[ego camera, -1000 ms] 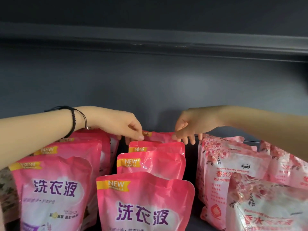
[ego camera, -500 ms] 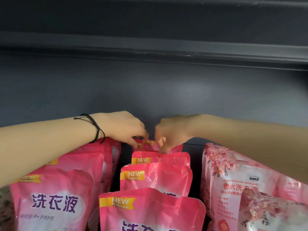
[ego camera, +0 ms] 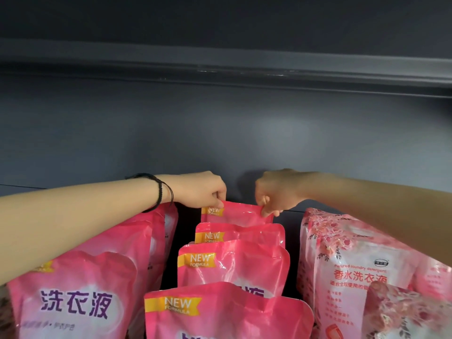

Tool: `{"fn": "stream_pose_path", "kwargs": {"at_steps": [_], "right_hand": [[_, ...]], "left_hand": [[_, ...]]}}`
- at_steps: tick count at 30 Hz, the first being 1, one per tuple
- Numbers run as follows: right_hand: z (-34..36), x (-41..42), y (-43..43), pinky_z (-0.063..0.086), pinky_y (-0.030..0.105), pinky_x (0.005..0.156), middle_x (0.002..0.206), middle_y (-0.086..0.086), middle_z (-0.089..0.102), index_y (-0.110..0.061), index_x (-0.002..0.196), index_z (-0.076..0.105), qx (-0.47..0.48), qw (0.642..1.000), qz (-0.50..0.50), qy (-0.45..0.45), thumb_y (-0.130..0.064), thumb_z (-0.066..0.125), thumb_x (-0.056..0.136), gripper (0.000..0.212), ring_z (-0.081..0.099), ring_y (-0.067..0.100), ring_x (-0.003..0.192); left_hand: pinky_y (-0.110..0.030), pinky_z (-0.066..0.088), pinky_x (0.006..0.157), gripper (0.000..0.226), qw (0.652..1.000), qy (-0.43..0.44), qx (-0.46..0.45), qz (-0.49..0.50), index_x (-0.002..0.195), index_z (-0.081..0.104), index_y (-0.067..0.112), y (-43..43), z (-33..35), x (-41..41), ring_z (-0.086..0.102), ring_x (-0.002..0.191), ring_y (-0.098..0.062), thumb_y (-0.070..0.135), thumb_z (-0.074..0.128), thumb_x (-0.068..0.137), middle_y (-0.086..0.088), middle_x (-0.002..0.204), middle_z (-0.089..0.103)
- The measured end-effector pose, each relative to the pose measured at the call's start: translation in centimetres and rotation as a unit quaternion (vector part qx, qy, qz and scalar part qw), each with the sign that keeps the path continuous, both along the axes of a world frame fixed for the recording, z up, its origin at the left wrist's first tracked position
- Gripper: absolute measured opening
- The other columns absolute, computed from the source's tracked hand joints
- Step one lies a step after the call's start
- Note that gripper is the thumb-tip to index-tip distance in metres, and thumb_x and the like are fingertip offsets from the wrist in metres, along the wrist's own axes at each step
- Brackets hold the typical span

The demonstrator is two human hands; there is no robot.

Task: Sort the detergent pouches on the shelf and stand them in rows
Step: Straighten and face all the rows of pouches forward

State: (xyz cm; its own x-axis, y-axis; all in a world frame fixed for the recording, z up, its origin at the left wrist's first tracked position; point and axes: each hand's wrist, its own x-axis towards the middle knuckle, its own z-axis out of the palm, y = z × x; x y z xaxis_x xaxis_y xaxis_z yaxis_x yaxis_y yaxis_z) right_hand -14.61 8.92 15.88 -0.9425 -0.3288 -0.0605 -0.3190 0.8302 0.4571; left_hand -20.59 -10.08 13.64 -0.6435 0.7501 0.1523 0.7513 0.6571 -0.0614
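Bright pink detergent pouches with yellow "NEW" tags stand in a middle row, one behind another. The rearmost pouch point(ego camera: 236, 214) stands upright against the back of the shelf. My left hand point(ego camera: 199, 189) pinches its top left corner. My right hand point(ego camera: 275, 192) pinches its top right corner. A second row of the same pink pouches point(ego camera: 80, 287) stands at the left under my left forearm. Pale floral pouches point(ego camera: 352, 260) stand at the right under my right forearm.
The dark grey back wall point(ego camera: 220, 133) of the shelf rises behind the pouches, and the shelf above point(ego camera: 220, 67) overhangs. Narrow dark gaps separate the three rows.
Both hands have moved apart from the middle of the rear pouch's top edge to its two corners, and the pouch now stands taller and straighter.
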Motion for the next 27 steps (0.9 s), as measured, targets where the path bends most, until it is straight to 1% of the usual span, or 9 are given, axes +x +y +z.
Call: {"fn": "stream_pose_path", "kwargs": {"at_steps": [3, 5, 7, 10, 14, 16, 19, 24, 27], "right_hand": [[-0.1, -0.2, 0.7, 0.044, 0.023, 0.058, 0.069, -0.006, 0.072, -0.017, 0.070, 0.067, -0.003, 1.000, -0.010, 0.008, -0.032, 0.064, 0.087, 0.023, 0.061, 0.006, 0.066], [-0.1, -0.4, 1.0, 0.046, 0.023, 0.059, 0.068, -0.006, 0.071, -0.018, 0.068, 0.066, -0.011, 1.000, -0.015, 0.006, -0.031, 0.065, 0.087, 0.022, 0.061, 0.006, 0.064], [0.0, -0.4, 1.1, 0.053, 0.029, 0.064, 0.066, -0.006, 0.070, -0.019, 0.069, 0.066, -0.046, 0.998, -0.024, -0.019, -0.028, 0.065, 0.087, 0.021, 0.063, 0.007, 0.062], [0.3, 0.2, 1.2, 0.060, 0.037, 0.075, 0.068, -0.005, 0.070, -0.015, 0.074, 0.068, -0.106, 0.990, -0.039, -0.081, -0.025, 0.065, 0.089, 0.018, 0.065, 0.005, 0.058], [0.5, 0.9, 0.9, 0.057, 0.031, 0.067, 0.070, -0.003, 0.069, -0.013, 0.079, 0.068, -0.107, 0.988, -0.046, -0.102, -0.026, 0.064, 0.090, 0.017, 0.065, 0.005, 0.058], [0.6, 1.1, 0.7, 0.056, 0.030, 0.067, 0.072, -0.002, 0.070, -0.013, 0.080, 0.068, -0.104, 0.988, -0.044, -0.105, -0.025, 0.063, 0.091, 0.017, 0.065, 0.006, 0.061], [0.7, 1.4, 0.3, 0.057, 0.035, 0.077, 0.074, 0.000, 0.071, -0.012, 0.080, 0.067, -0.106, 0.988, -0.039, -0.109, -0.024, 0.062, 0.092, 0.018, 0.066, 0.008, 0.063], [0.6, 1.5, -0.1, 0.053, 0.025, 0.059, 0.078, 0.001, 0.070, -0.011, 0.081, 0.067, -0.117, 0.984, -0.056, -0.125, -0.026, 0.059, 0.094, 0.021, 0.067, 0.012, 0.070], [1.2, 1.3, 0.3, 0.049, 0.023, 0.052, 0.073, -0.003, 0.069, -0.014, 0.081, 0.069, -0.174, 0.974, -0.076, -0.123, -0.041, 0.059, 0.092, 0.031, 0.068, 0.012, 0.067]], "left_hand": [[-0.018, 0.043, 0.061, 0.012, 1.000, -0.017, 0.012, -0.007, 0.090, 0.067, 0.015, 0.6, -0.3, 0.0, 0.059, 0.073, -0.010, 0.025, 0.062, 0.092, 0.007, 0.078, 0.066], [-0.022, 0.045, 0.064, 0.012, 1.000, -0.022, 0.007, -0.012, 0.089, 0.066, 0.015, 0.9, -0.4, 0.0, 0.061, 0.075, -0.012, 0.025, 0.062, 0.092, 0.007, 0.078, 0.066], [-0.023, 0.046, 0.066, 0.011, 1.000, -0.026, -0.003, -0.016, 0.086, 0.064, 0.017, 0.8, -0.3, -0.1, 0.062, 0.076, -0.012, 0.026, 0.061, 0.092, 0.009, 0.077, 0.065], [-0.013, 0.043, 0.062, 0.007, 0.999, -0.047, -0.007, -0.026, 0.085, 0.060, 0.026, 0.6, 0.0, -0.1, 0.059, 0.072, -0.004, 0.028, 0.062, 0.092, 0.016, 0.075, 0.063], [-0.019, 0.047, 0.067, 0.011, 0.996, -0.076, -0.047, -0.027, 0.087, 0.064, 0.024, -0.2, 0.7, 0.3, 0.065, 0.071, -0.009, 0.035, 0.066, 0.088, 0.006, 0.079, 0.072], [-0.015, 0.046, 0.063, 0.007, 0.994, -0.080, -0.067, -0.030, 0.081, 0.065, 0.026, -0.8, 0.8, 0.5, 0.064, 0.066, -0.005, 0.027, 0.069, 0.086, 0.009, 0.075, 0.072], [-0.019, 0.047, 0.063, 0.020, 0.996, -0.051, -0.069, -0.027, 0.071, 0.059, 0.028, -1.3, 0.6, 0.5, 0.063, 0.063, -0.003, 0.019, 0.068, 0.086, 0.009, 0.072, 0.071], [-0.021, 0.046, 0.062, 0.022, 0.996, -0.034, -0.078, -0.010, 0.069, 0.057, 0.027, -1.3, 0.3, 0.1, 0.061, 0.062, -0.004, 0.018, 0.067, 0.086, 0.013, 0.066, 0.066], [-0.021, 0.048, 0.067, 0.006, 0.992, -0.073, -0.098, -0.005, 0.084, 0.068, 0.027, -1.5, 1.4, 0.1, 0.060, 0.067, -0.002, 0.021, 0.068, 0.085, 0.015, 0.072, 0.067]]}}
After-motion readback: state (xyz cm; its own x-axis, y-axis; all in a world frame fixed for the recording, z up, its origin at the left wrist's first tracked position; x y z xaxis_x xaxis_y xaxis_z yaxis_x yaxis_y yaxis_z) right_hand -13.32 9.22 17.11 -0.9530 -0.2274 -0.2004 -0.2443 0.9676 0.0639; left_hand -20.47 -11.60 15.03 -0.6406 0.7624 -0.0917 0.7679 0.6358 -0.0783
